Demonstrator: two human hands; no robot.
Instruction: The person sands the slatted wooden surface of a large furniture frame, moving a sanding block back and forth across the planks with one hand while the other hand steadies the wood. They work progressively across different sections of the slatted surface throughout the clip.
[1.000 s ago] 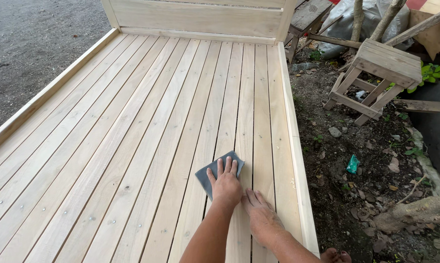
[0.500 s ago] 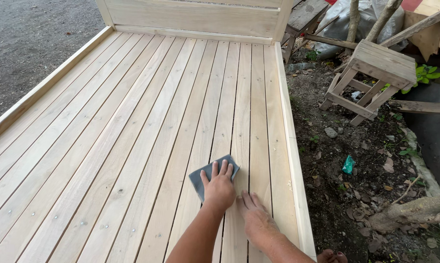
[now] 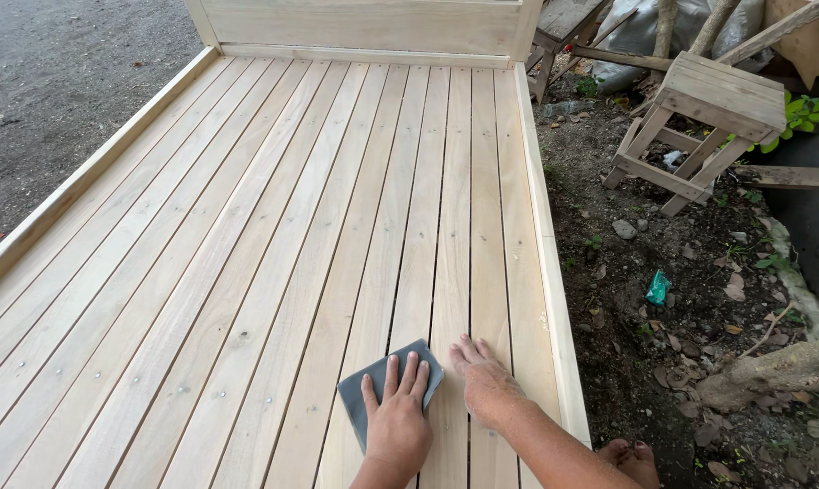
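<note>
1. Pale, unfinished wood slats [image 3: 274, 235] are running lengthwise across pretty much the whole shot, with thin dark gaps showing between them and small screw heads dotting the ones near the lower left.
2. Raised side rails are framing the slatted platform: the left rail [image 3: 83, 181] is angling along the gravel side, the right rail [image 3: 554, 299] is sitting next to the dirt, and a taller end board [image 3: 364, 23] is closing off the far end.
3. Left hand [image 3: 398, 426] is lying flat on a grey sheet of sandpaper [image 3: 362, 398], fingers [image 3: 409, 373] spread and pressing down on it rather than curling around it. The sheet is sitting on the slats near the bottom edge, a bit right of centre.
4. Right hand [image 3: 484, 385] is resting palm-down on the bare slats just beside the sandpaper, fingers loose and open, holding nothing.
5. This is all happening outdoors. Grey gravel ground [image 3: 56, 81] is lying off to the left.
6. Dark soil [image 3: 681, 299] on the right is looking messy with stones, dry leaves and a small green scrap [image 3: 658, 288].
7. Small wooden stool [image 3: 704, 127] is sitting tilted on that dirt, well apart from the hands, and a rough log [image 3: 772, 373] is lying near the lower right.
</note>
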